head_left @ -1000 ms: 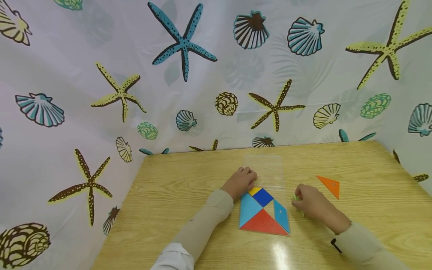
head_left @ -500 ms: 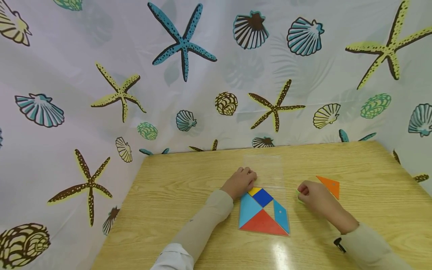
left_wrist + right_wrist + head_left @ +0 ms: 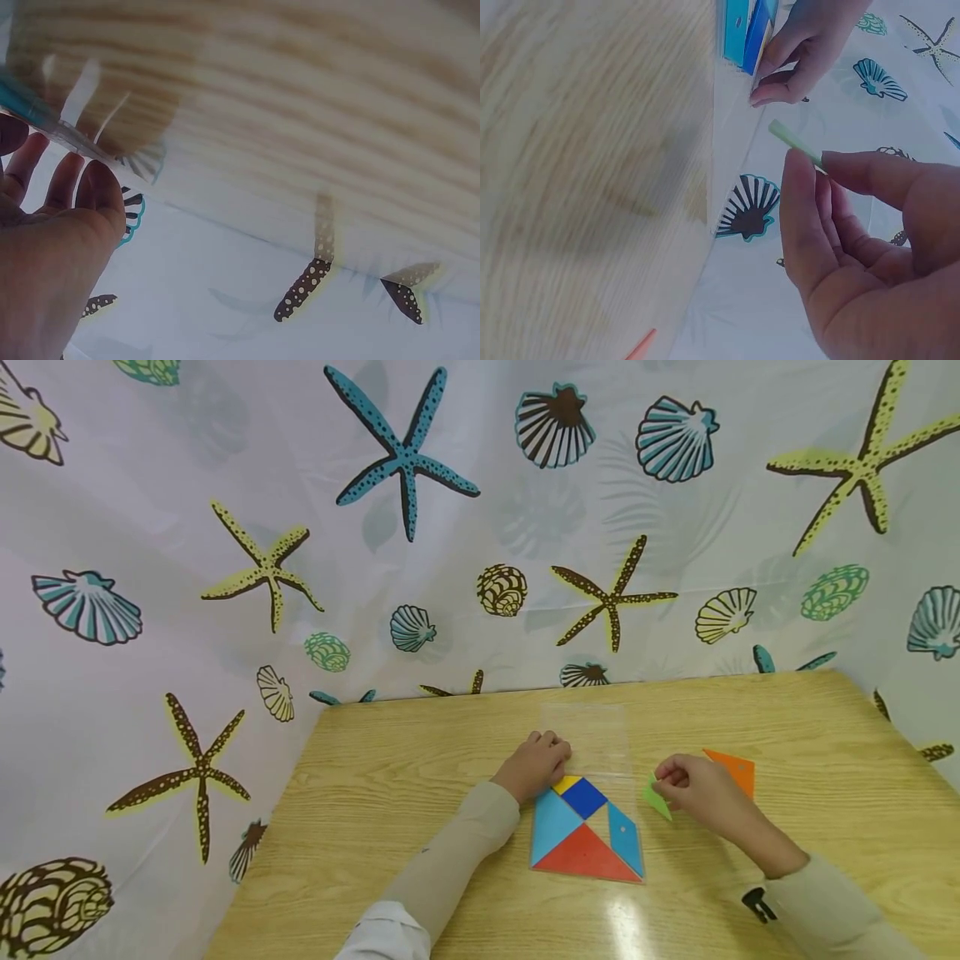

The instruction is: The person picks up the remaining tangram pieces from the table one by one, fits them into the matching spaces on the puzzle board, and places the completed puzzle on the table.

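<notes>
Head view: grips the clear tray (image 3: 592, 739) by its left edge with the left hand (image 3: 534, 766), just as a second ago; shows bare space between the red triangle (image 3: 585, 858) and the blue parallelogram (image 3: 624, 841). Farther right, just beside the tray, pinches the green piece (image 3: 657, 799) in the right hand (image 3: 699, 787), now turned from edge-on to face-on: probably being oriented, not yet placed. Leaves the orange triangle (image 3: 740, 769) lying beyond.

Lime-green tile (image 3: 657, 798) and orange tile (image 3: 738, 772), lower right | red tile (image 3: 586, 858), sky-blue tiles (image 3: 553, 825), dark-blue tile (image 3: 584, 798), yellow tile (image 3: 571, 786), lower centre | tan wood-grain tabletop (image 3: 405, 768) | white backdrop (image 3: 450, 547), upper frame, starfish-and-shell print
</notes>
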`<state>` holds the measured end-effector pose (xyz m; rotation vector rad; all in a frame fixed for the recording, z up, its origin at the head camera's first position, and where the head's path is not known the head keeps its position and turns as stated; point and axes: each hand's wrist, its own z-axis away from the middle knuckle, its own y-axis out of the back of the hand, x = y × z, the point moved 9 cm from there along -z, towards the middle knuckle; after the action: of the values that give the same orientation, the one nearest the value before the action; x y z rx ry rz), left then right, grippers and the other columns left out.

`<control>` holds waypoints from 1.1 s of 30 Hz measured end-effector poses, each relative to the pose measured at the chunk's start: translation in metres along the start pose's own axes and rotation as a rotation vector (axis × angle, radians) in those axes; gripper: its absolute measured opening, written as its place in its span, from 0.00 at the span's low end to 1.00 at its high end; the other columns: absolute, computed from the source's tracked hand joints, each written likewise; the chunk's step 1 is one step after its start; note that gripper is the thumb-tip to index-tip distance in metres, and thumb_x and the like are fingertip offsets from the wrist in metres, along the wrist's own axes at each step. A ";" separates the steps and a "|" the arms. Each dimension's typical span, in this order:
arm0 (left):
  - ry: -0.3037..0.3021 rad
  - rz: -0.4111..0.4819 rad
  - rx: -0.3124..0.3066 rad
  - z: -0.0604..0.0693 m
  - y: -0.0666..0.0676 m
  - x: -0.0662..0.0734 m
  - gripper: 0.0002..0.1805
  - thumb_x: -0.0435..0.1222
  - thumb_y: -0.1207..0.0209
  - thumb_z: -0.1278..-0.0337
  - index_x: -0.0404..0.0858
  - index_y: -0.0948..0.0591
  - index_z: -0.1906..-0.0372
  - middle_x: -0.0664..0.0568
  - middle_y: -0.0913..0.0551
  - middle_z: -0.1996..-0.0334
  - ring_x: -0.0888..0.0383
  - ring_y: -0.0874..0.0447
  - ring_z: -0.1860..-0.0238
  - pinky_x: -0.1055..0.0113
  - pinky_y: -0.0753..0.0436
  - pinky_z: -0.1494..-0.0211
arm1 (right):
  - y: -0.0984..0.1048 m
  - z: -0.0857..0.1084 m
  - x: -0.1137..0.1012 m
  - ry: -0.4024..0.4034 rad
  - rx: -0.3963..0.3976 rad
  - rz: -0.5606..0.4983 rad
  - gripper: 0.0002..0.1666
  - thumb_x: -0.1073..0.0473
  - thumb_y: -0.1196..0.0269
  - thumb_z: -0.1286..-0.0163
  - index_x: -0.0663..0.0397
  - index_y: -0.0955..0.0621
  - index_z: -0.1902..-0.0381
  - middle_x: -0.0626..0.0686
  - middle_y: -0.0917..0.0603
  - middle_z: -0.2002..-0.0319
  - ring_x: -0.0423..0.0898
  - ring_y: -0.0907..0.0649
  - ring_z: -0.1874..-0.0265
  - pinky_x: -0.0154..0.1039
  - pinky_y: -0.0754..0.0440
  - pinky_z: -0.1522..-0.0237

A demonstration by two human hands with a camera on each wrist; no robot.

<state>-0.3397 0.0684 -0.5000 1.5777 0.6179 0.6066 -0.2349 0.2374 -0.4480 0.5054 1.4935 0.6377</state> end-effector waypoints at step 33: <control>0.035 -0.008 -0.041 0.001 -0.003 0.000 0.11 0.41 0.53 0.33 0.49 0.26 0.50 0.54 0.28 0.46 0.57 0.32 0.51 0.67 0.30 0.47 | -0.064 -0.013 0.002 -0.011 -0.089 -0.374 0.15 0.70 0.41 0.37 0.69 0.29 0.53 0.59 0.23 0.69 0.53 0.20 0.70 0.41 0.18 0.68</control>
<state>-0.3390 0.0679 -0.5030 1.5287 0.6336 0.6380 -0.2427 0.1908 -0.4925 0.1527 1.4925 0.4031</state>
